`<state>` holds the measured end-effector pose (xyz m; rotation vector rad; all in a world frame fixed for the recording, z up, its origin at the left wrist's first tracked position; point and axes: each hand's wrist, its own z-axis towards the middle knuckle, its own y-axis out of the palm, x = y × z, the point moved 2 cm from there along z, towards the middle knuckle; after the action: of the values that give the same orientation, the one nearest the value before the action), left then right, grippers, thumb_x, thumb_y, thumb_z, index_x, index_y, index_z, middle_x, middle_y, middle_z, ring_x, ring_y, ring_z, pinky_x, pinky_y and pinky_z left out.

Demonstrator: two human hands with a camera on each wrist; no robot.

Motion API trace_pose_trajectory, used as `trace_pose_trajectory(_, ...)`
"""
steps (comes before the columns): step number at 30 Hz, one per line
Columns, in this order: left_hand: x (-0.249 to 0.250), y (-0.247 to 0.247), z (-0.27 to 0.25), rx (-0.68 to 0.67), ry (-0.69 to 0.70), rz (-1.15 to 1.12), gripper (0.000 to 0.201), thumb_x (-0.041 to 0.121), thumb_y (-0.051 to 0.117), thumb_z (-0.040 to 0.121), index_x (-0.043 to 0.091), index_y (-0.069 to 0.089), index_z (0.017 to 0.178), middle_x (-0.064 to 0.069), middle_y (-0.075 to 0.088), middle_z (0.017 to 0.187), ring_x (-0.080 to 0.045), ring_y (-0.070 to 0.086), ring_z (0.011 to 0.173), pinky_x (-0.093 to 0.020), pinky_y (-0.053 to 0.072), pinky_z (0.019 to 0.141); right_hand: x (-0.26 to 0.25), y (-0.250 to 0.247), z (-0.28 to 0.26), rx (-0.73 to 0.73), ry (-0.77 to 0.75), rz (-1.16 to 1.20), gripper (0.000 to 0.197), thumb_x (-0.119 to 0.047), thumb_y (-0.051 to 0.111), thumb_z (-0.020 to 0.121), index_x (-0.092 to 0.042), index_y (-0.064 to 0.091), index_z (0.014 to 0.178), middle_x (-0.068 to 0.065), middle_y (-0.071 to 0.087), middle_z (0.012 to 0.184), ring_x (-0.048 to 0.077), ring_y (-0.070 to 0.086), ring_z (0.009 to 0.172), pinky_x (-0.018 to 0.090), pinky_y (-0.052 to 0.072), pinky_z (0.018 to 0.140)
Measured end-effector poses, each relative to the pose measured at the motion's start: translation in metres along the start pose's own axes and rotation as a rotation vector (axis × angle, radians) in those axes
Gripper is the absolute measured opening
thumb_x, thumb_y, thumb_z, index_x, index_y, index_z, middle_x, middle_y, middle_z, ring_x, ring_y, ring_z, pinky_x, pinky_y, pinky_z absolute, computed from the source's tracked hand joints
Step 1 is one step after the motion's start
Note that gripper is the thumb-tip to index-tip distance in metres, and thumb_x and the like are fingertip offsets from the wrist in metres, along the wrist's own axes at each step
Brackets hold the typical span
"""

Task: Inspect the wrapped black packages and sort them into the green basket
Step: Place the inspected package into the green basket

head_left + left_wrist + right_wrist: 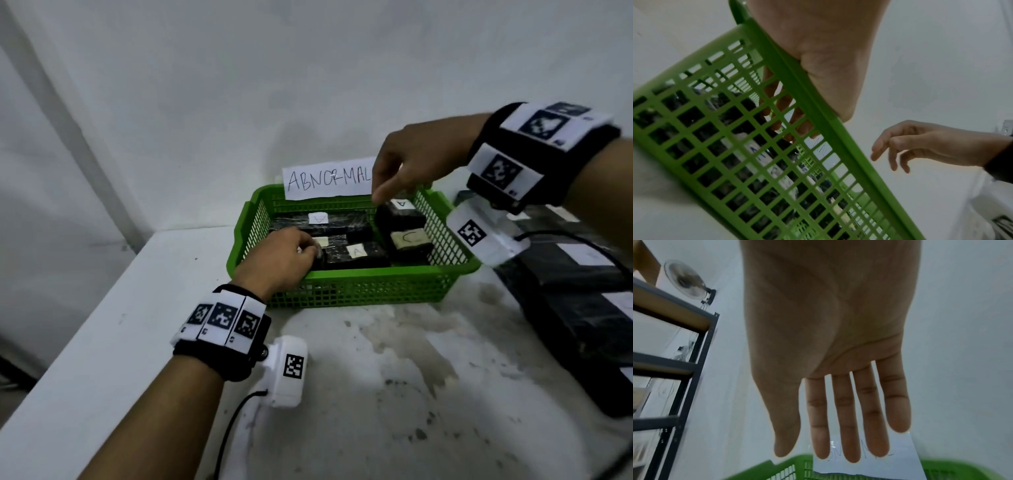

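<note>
Hands inside green basket

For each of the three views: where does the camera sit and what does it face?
Head: looks down at the green basket; both forearms and hands show.
Left wrist: beside the basket wall, left hand reaching inside; right hand beyond.
Right wrist: under the open right hand, facing wall and shelving.
Shared: basket, ABNORMAL sign.
</note>
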<state>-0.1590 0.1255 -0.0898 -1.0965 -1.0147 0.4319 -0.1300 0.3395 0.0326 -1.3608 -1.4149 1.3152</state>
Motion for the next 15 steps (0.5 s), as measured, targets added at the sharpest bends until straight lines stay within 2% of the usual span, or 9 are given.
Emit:
trace_pose_trajectory(4, 0.002, -0.001, -0.003, 0.035, -0.002, 0.006, 0.022, 0.026, 0.051, 0.099, 0.029, 0.072, 0.096, 0.003, 0.067, 0.107, -0.017, 0.062, 0.094, -0.032, 0.050, 0.086, -0.011, 0.027, -0.037, 0.047, -0.001, 0.012, 0.031, -0.058, 0.076, 0.077, -0.031, 0.076, 0.092, -0.012, 0.076, 0.085, 0.011, 0.071, 0.085, 0.032, 0.054, 0.082)
trace_pose_trajectory(6, 0.004, -0.001, -0.007, 0.078, -0.007, 0.005, 0.022, 0.026, 0.050, 0.100, 0.030, 0.071, 0.094, 0.006, 0.064, 0.099, -0.015, 0.061, 0.089, -0.029, 0.047, 0.079, -0.015, 0.052, -0.046, 0.043, -0.014, 0.009, 0.035, -0.056, 0.081, 0.073, -0.030, 0.074, 0.094, -0.015, 0.073, 0.087, 0.007, 0.067, 0.085, 0.028, 0.051, 0.078)
trace_pose_trajectory(8, 0.005, -0.001, -0.010, 0.117, -0.006, 0.015, 0.023, 0.028, 0.050, 0.099, 0.031, 0.073, 0.093, 0.009, 0.065, 0.094, -0.013, 0.062, 0.085, -0.028, 0.047, 0.076, -0.013, 0.074, -0.050, 0.051, -0.034, -0.001, 0.033, -0.051, 0.083, 0.074, -0.030, 0.072, 0.097, -0.016, 0.070, 0.088, 0.006, 0.064, 0.083, 0.026, 0.049, 0.074)
trace_pose_trajectory(10, 0.007, -0.001, -0.013, 0.179, 0.004, 0.026, 0.024, 0.032, 0.052, 0.098, 0.031, 0.074, 0.089, 0.009, 0.068, 0.092, -0.014, 0.066, 0.082, -0.030, 0.053, 0.074, -0.011, 0.087, -0.052, 0.095, -0.059, 0.002, 0.027, -0.046, 0.081, 0.080, -0.031, 0.071, 0.099, -0.016, 0.069, 0.088, 0.006, 0.064, 0.083, 0.029, 0.053, 0.077)
trace_pose_trajectory(12, 0.012, -0.001, -0.018, 0.266, 0.020, 0.033, 0.023, 0.033, 0.054, 0.097, 0.033, 0.071, 0.081, 0.013, 0.066, 0.081, -0.014, 0.067, 0.077, -0.030, 0.055, 0.070, -0.007, 0.094, -0.055, 0.160, -0.101, -0.039, 0.022, -0.047, 0.077, 0.083, -0.033, 0.069, 0.098, -0.017, 0.069, 0.088, 0.005, 0.063, 0.082, 0.032, 0.055, 0.077)
trace_pose_trajectory(14, 0.018, -0.001, -0.024, 0.358, 0.045, 0.057, 0.024, 0.030, 0.055, 0.097, 0.035, 0.064, 0.074, 0.019, 0.058, 0.064, -0.007, 0.062, 0.066, -0.020, 0.046, 0.056, -0.005, 0.096, -0.056, 0.211, -0.146, -0.097, 0.020, -0.047, 0.075, 0.086, -0.034, 0.067, 0.098, -0.017, 0.068, 0.090, 0.005, 0.060, 0.081, 0.029, 0.052, 0.073)
trace_pose_trajectory(15, 0.021, 0.000, -0.026, 0.411, 0.055, 0.083, 0.026, 0.028, 0.055, 0.096, 0.034, 0.061, 0.071, 0.021, 0.052, 0.058, -0.004, 0.057, 0.060, -0.012, 0.035, 0.049, -0.003, 0.097, -0.055, 0.229, -0.169, -0.123, 0.019, -0.047, 0.074, 0.086, -0.035, 0.066, 0.099, -0.018, 0.068, 0.090, 0.004, 0.058, 0.080, 0.028, 0.048, 0.071)
